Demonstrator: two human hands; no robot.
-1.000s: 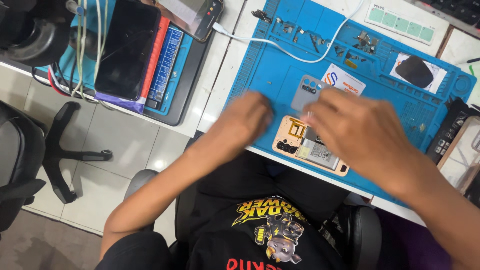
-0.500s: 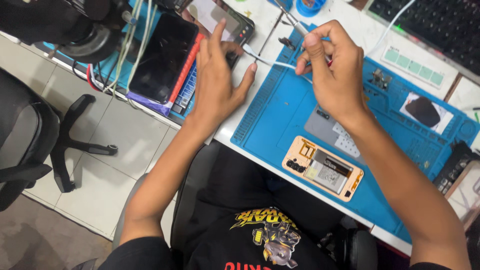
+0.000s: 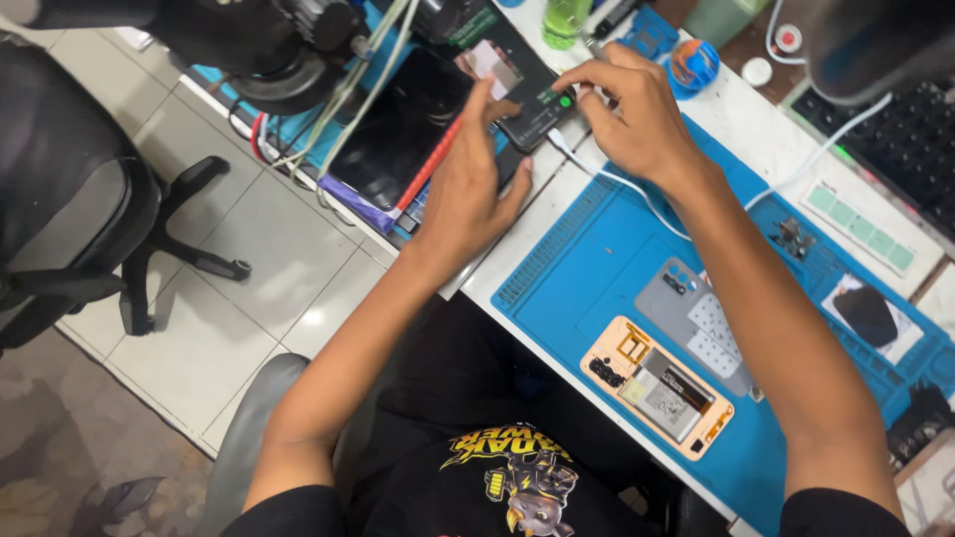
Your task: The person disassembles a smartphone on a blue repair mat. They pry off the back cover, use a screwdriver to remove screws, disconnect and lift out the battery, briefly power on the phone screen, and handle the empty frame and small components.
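My left hand [image 3: 468, 189] reaches over the table's left edge with fingers spread, the fingertips resting on a small black device [image 3: 517, 94] that shows a green light. My right hand [image 3: 637, 114] comes from the right, its thumb and forefinger closed at the device's lit corner. Whether they grip it or only press on it is unclear. A white cable [image 3: 637, 199] runs from that corner across the blue work mat [image 3: 577, 278]. Near the mat's front edge lie an opened phone [image 3: 657, 388] with its insides showing and its grey back cover [image 3: 686, 308], both untouched.
Black microscope-like equipment [image 3: 269, 40] with cables hangs at the top left above a dark tablet [image 3: 398, 124]. A green bottle [image 3: 567, 20], a round blue tin [image 3: 693, 62] and a keyboard [image 3: 895, 129] stand at the back. An office chair [image 3: 70, 199] is on the left.
Both hands left the opened phone and moved up and left. The left hand now touches the black device, and the right hand has come over to the device's lit corner.
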